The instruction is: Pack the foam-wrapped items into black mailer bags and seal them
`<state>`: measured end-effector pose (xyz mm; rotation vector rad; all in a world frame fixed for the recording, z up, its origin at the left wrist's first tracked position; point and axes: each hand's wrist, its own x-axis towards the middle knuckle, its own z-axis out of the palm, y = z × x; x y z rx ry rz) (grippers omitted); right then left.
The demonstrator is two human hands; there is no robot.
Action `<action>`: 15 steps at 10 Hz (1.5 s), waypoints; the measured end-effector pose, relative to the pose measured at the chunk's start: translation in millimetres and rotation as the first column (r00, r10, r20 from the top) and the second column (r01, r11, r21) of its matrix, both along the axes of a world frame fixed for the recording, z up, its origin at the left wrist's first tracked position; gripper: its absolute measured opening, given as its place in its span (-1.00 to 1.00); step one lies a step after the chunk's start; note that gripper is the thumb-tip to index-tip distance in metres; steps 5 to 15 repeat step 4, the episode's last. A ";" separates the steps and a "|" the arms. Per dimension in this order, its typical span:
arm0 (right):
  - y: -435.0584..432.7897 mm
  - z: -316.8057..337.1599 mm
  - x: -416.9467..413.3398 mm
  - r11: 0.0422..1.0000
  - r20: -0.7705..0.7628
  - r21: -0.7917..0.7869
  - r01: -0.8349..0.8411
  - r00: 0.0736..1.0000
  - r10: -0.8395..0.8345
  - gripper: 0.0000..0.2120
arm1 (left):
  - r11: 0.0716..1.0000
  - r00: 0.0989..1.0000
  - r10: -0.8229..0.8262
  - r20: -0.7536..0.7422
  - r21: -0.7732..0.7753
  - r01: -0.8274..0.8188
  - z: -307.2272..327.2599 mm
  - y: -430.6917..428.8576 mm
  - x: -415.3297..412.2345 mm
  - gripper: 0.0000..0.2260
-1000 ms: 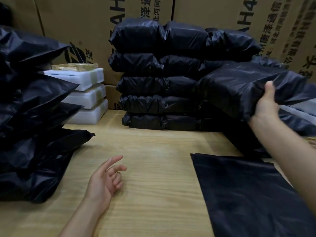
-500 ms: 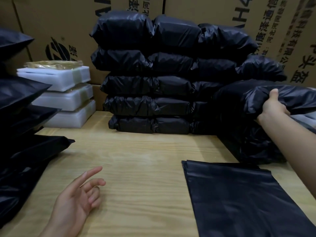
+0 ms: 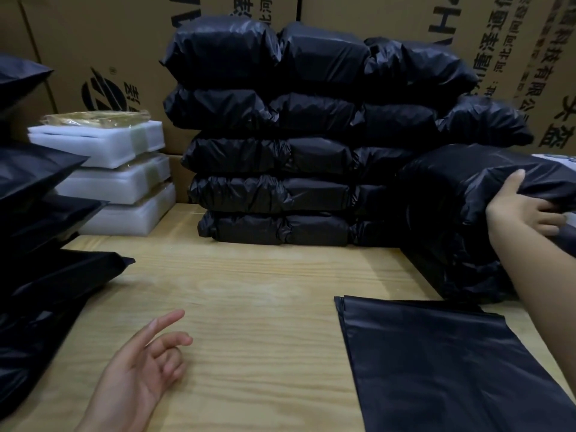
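Packed mailer bag (image 3: 452,188) held by right hand (image 3: 511,213), fingers (image 3: 551,218) underneath.

The right carton (image 3: 505,32) carried black print, all inverted: a large letter "H" (image 3: 448,17) cut by the frame edge, and a column of Chinese characters (image 3: 544,67) reading "科技有限公司", with "河北" in smaller type beside it. The left carton (image 3: 71,42) bore a round striped logo (image 3: 104,96); the characters next to it were too blurred to read.

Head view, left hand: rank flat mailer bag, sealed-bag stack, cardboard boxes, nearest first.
From the left hand:
1. flat mailer bag, on the table to its right.
2. sealed-bag stack, back centre.
3. cardboard boxes, behind the stack.
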<state>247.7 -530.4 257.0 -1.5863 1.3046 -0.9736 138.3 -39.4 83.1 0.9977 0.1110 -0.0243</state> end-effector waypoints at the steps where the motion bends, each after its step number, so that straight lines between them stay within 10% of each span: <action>1: 4.6 -5.9 1.9 1.000 0.016 -0.004 0.019 1.000 -0.019 -0.07 | 1.000 1.000 0.018 0.004 0.012 -0.018 1.5 -0.9 -1.7 -0.67; 3: 7.2 -1.2 -11.6 0.989 0.151 -0.132 0.066 0.987 -0.045 -0.20 | 0.988 0.996 0.071 0.055 0.134 -0.077 3.4 -7.6 -7.8 -0.70; 4: 2.9 3.4 -28.9 0.979 0.274 -0.199 0.044 0.962 0.012 -0.32 | 0.882 0.974 0.112 0.199 0.431 -0.190 3.7 -22.1 -20.7 -0.66; 15: 2.9 3.4 -28.9 0.979 0.274 -0.199 0.044 0.962 0.012 -0.32 | 0.882 0.974 0.112 0.199 0.431 -0.190 3.7 -22.1 -20.7 -0.66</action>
